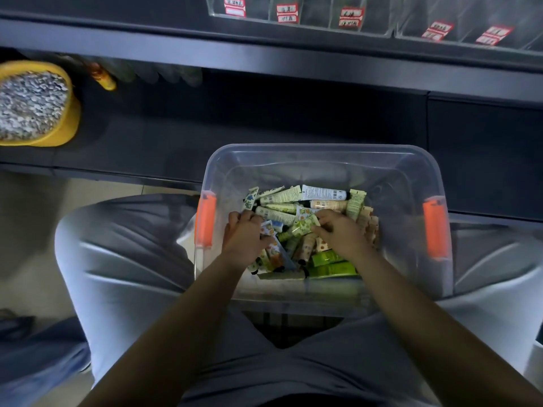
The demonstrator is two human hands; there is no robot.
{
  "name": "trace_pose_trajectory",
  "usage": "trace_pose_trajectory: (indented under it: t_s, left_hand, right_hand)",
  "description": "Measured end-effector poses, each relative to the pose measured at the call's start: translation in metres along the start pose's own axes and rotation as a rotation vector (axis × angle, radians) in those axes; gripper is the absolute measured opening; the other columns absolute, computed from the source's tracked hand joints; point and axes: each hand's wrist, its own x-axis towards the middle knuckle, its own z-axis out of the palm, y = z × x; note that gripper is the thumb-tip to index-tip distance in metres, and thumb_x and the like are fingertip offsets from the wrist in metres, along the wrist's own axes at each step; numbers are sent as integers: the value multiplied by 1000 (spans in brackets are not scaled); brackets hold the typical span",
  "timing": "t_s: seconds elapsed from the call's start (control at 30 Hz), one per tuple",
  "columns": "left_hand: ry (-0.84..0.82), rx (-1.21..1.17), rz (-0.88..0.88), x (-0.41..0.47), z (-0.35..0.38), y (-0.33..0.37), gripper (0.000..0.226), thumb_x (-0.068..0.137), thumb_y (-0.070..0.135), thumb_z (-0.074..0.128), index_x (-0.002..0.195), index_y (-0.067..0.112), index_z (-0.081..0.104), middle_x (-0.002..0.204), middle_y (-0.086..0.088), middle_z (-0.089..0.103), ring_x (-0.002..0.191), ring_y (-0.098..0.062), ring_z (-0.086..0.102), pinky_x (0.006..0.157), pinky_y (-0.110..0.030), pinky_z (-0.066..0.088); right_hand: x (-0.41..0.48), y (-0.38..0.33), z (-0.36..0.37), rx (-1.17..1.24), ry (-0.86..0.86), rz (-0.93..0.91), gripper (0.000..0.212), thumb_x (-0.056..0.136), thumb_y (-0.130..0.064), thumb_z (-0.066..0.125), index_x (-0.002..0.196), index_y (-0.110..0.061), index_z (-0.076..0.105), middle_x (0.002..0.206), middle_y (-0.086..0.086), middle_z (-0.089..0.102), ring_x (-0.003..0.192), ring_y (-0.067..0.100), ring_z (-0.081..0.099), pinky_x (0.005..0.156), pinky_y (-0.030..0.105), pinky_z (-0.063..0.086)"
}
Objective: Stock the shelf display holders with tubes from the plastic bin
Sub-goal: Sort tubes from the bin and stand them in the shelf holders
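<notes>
Both hands are working inside the plastic bin (323, 148), which is resting on the person's lap. The tubes (282, 198) are lying loose and crisscrossed in its bottom, toward the near side. The display holders (296, 16) are sitting on the shelf well beyond the bin's far rim.

The step in hand looks like gathering a batch to carry up. To do it well, it is worth sorting as one goes: picking tubes of one print, turning them the same way, caps together, and taking only as many as the fingers can hold without spilling.

The left hand (244, 237), by the bin's left orange handle (205, 222), is curling its fingers down over a small bunch of orange-and-white tubes and seems to be holding them against the palm, though how many I cannot tell. The right hand (342, 235), nearer the bin's middle, is closing narrow: thumb and fingertips are pinching a green-patterned tube (305, 226) lying on top of the heap.

A yellow bowl (63, 124) of seeds is standing far left of the bin.
</notes>
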Motion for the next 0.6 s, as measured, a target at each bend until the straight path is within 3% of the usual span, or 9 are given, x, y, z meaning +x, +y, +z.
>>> trace_pose_trajectory:
  t_s: [0.13, 0.27, 0.37, 0.47, 0.6]
  left_hand:
    - [28, -104, -41, 2, -3, 2, 47, 84, 39, 64, 123, 14, 54, 124, -4, 49, 117, -26, 33, 96, -33, 32]
    - [34, -198, -82, 4, -4, 5, 38, 83, 34, 67, 114, 14, 57, 114, -6, 54, 113, -26, 40, 91, -33, 35]
    - [78, -434, -75, -1, -9, 10, 20, 82, 21, 70, 96, 14, 57, 88, -4, 60, 92, -24, 56, 70, -24, 40]
    - [154, -608, -98, -7, -19, 16, 21, 85, 12, 67, 104, 12, 57, 80, 3, 55, 72, -10, 52, 56, -13, 36]
    - [225, -742, -105, -13, -34, 20, 30, 86, 18, 68, 113, 9, 58, 92, -7, 63, 75, -18, 61, 59, -16, 47]
  right_hand:
    - [2, 0, 4, 186, 7, 81, 40, 88, -22, 66, 125, -10, 56, 116, 13, 63, 101, 23, 59, 78, 27, 45]
    - [1, -2, 13, 189, -3, 105, 40, 88, -19, 66, 123, -4, 58, 116, 14, 61, 101, 21, 56, 79, 22, 38]
    - [0, -4, 13, 262, 27, 105, 36, 88, -17, 65, 121, -3, 60, 116, 13, 61, 103, 21, 55, 81, 21, 37]
    - [-3, -6, 2, 365, 98, 92, 30, 89, -14, 63, 117, -2, 61, 110, 9, 61, 103, 19, 56, 82, 24, 39]
    - [-15, -9, -15, 435, 267, 22, 21, 89, -13, 63, 107, -3, 64, 97, 2, 62, 93, 15, 57, 79, 25, 41]
